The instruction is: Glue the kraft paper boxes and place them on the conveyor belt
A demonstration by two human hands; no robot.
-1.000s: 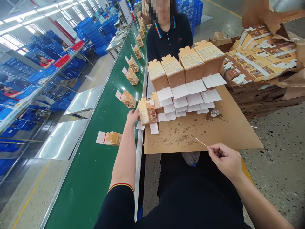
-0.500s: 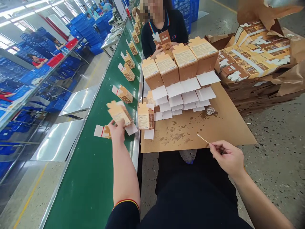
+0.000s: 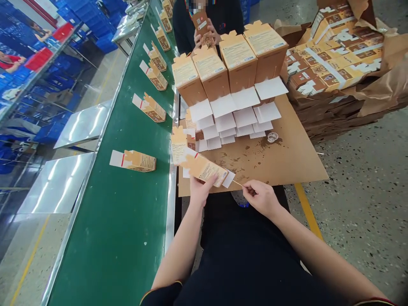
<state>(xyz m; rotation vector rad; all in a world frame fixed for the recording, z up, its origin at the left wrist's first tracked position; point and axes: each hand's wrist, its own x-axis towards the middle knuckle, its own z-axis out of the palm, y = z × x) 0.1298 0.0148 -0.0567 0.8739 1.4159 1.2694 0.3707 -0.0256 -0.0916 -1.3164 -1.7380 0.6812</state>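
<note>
My left hand [image 3: 201, 190] is closed around a small tan carton [image 3: 205, 169], tilted over the near left part of the brown cardboard sheet [image 3: 287, 157]. Its white end flap [image 3: 228, 179] points to the right. In a pinch, my right hand [image 3: 259, 196] holds a thin cotton swab [image 3: 237, 183], whose tip is at that flap and hidden from sight. Just behind the held carton stands another tan carton [image 3: 178, 142] with its flaps out. Stacked cartons [image 3: 213, 70] fill the back of the sheet, their white flaps facing me.
The green conveyor belt [image 3: 127, 212] on the left carries a row of cartons, the nearest carton [image 3: 140, 161] lying on its side. A small clear cup [image 3: 272, 137] sits among wet spots. Across the stack, a person [image 3: 219, 19] holds a brown carton. Paper-wrapped flat cartons [image 3: 334, 63] stand right.
My left hand has brought the carton from over the belt rightward to the sheet. My right hand has moved left with the swab, up to the carton's flap. The view has shifted.
</note>
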